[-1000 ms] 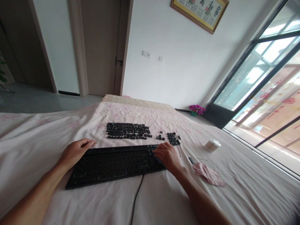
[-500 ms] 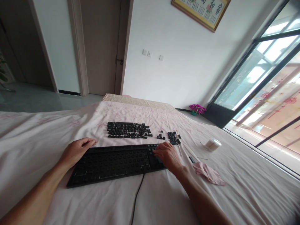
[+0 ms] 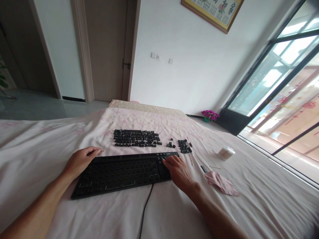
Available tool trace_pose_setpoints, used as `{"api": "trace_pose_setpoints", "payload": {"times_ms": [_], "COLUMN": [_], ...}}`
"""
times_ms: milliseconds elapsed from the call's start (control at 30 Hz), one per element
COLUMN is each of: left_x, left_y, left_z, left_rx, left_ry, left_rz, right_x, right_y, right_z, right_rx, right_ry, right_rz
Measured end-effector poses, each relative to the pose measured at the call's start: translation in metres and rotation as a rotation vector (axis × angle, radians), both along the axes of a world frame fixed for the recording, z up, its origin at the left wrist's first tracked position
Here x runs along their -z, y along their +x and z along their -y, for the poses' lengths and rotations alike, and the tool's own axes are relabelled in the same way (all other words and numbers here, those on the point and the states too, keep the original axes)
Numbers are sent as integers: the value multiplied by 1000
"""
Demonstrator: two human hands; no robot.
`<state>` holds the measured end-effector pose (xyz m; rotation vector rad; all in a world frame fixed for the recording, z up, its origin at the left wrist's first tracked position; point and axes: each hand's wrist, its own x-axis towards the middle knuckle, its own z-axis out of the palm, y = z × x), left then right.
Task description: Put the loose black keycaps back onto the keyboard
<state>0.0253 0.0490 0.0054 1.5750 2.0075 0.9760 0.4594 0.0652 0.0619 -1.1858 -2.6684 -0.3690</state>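
Note:
A black keyboard (image 3: 117, 174) lies on the bedsheet, with most keycaps off its main area and a few still on at the upper right. My left hand (image 3: 81, 161) rests at its upper left corner, fingers closed together; whether anything is in them is hidden. My right hand (image 3: 178, 167) lies over the number-pad side, fingers bent and bunched, tips touching the keys there. What those fingertips hold, if anything, is too small to make out. Beyond the keyboard, loose black keycaps (image 3: 136, 137) lie in rows, with a smaller group of keycaps (image 3: 183, 146) to the right.
A cable (image 3: 146, 209) runs from the keyboard toward me. On the right lie a pink cloth (image 3: 221, 183), a small dark piece (image 3: 203, 169), cotton swabs (image 3: 215, 167) and a clear tub of swabs (image 3: 226, 153). The patterned sheet (image 3: 259, 196) has folds.
My right hand has shifted slightly down toward me, uncovering the keyboard's upper right edge, and its fingers have drawn together. My left hand and the keyboard have stayed put.

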Motion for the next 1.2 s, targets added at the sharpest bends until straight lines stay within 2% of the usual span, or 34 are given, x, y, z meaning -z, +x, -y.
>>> {"api": "trace_pose_setpoints", "payload": {"times_ms": [300, 500, 600, 667, 767, 900, 1000, 1200], "left_x": [1, -3, -3, -2, 2, 4, 2, 1], "left_y": [-1, 2, 2, 1, -1, -1, 0, 0], "left_z": [-1, 1, 1, 0, -2, -2, -2, -3], "left_rx": [2, 11, 11, 9, 7, 7, 9, 0], "left_ry": [-19, -42, -52, -56, -55, -61, -56, -77], "left_rz": [-19, -26, -21, -17, -8, 5, 21, 22], "right_x": [1, -2, -6, -10, -16, -17, -13, -5], "right_y": [-5, 2, 15, 25, 39, 44, 40, 31], "right_z": [5, -1, -28, -56, -103, -150, -170, -191], "right_rx": [49, 18, 41, 138, 393, 484, 511, 561], "right_ry": [-28, -96, -97, -63, -64, -89, -113, -161], "right_rz": [65, -89, -249, -330, -253, -188, -130, -47]}}
